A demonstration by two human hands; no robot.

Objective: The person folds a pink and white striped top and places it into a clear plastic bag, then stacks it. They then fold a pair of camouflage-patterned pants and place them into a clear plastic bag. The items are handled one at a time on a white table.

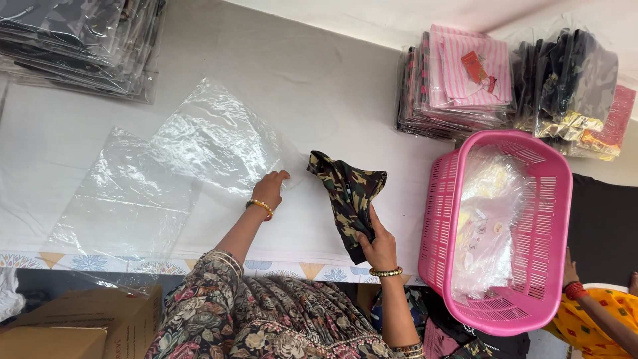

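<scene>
On the table, basket [557, 199]: pink, holds clear bags
Garment [347, 193]: camouflage, folded
Right hand [380, 247]: gripping garment
Left hand [269, 189]: fingers pressing plastic bag [219, 139]

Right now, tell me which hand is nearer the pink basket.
Right. The right hand holds the camouflage garment just beside the pink basket; the left hand rests farther away on the clear bag.

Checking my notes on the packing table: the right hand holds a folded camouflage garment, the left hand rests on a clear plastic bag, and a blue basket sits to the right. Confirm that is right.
One detail is wrong: the basket is pink, not blue, as the head view shows. The rest stands: the right hand holds the folded camouflage garment, and the left hand rests on the clear plastic bag.
</scene>
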